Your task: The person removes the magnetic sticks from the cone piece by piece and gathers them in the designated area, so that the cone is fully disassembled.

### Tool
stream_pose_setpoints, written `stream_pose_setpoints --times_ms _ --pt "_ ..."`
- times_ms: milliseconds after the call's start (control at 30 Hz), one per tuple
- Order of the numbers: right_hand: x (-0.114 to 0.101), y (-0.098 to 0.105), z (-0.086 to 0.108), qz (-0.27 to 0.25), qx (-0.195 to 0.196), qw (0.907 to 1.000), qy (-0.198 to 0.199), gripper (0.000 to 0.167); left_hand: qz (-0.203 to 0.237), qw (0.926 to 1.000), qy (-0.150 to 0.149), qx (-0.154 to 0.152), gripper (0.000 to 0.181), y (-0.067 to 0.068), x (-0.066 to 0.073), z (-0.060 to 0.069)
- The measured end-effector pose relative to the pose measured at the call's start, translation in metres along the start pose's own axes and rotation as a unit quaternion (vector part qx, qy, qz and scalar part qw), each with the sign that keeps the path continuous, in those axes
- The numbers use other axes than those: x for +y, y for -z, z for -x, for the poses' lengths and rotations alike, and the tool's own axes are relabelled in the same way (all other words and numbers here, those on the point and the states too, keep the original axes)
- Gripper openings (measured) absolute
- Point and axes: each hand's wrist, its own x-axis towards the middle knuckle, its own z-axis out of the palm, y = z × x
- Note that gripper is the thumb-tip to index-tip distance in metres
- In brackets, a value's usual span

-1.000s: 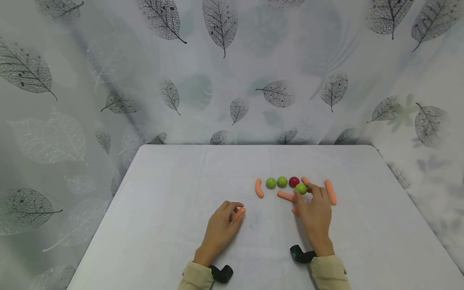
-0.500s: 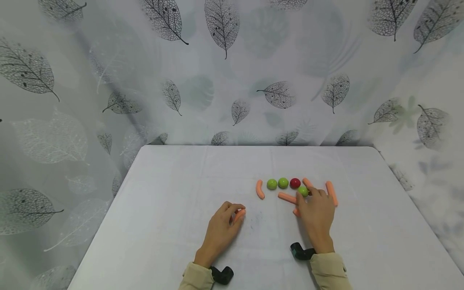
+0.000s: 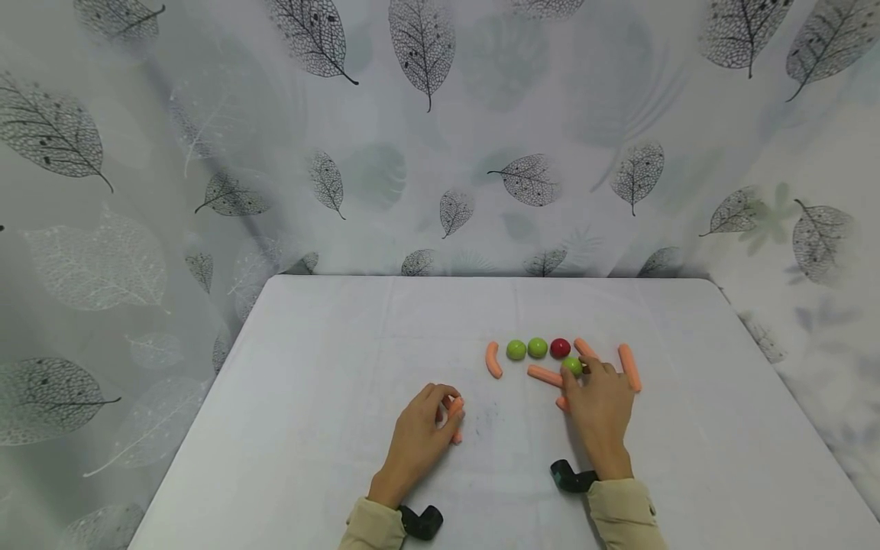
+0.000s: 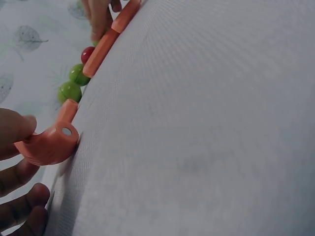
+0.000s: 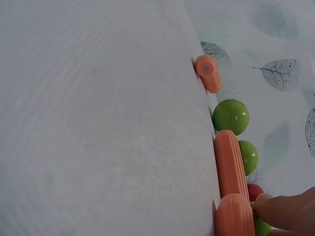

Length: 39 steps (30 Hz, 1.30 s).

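Observation:
My left hand [image 3: 421, 429] pinches a curved orange magnetic rod [image 4: 51, 145] between thumb and fingers. A round grey spot shows at the rod's end in the left wrist view. With thumb and fingertips, my right hand [image 3: 601, 405] pinches a green ball [image 3: 571, 367], just in front of a red ball [image 3: 560, 348]. Two more green balls sit left of the red one, the nearer to it being this green ball [image 3: 538, 347]. A straight orange rod [image 3: 545, 374] lies left of my right fingers. Another orange rod [image 3: 562, 403] is partly hidden by that hand.
Left of the balls lies another curved orange rod [image 3: 493, 360]. Beyond my right hand is an orange rod [image 3: 586, 348], and a longer-looking one [image 3: 629, 368] lies to its right. The white table [image 3: 330, 344] meets a leaf-patterned curtain [image 3: 385, 183] at its back edge.
The curved rod in my left hand has turned, and its lower end now points down toward the near side below the thumb. My right hand keeps hold of the green ball, which has shifted only slightly.

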Motion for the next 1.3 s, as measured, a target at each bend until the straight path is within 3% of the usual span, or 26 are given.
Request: stream_pose_setpoints --times_ms 267,567,800,1033,1300 --pt "0.004 0.007 0.000 -0.006 0.001 1.0000 0.007 0.042 0.014 0.9996 0.023 -0.008 0.017 0.001 0.004 -0.001" --pt "0.008 0.026 0.019 -0.092 -0.034 0.9950 -0.020 0.036 0.028 0.9973 0.068 -0.006 0.016 -0.002 0.012 -0.004" --pt "0.017 0.040 0.038 -0.141 -0.045 0.9889 0.003 0.030 0.046 0.9945 0.090 -0.026 0.017 -0.009 0.020 -0.013" --pt "0.025 0.046 0.053 -0.147 -0.069 0.9864 0.026 0.030 0.034 0.9933 0.106 -0.031 0.019 -0.017 0.026 -0.023" --pt "0.029 0.050 0.065 -0.176 -0.084 0.9807 0.020 0.031 -0.009 0.9931 0.117 0.002 0.020 -0.027 0.035 -0.034"
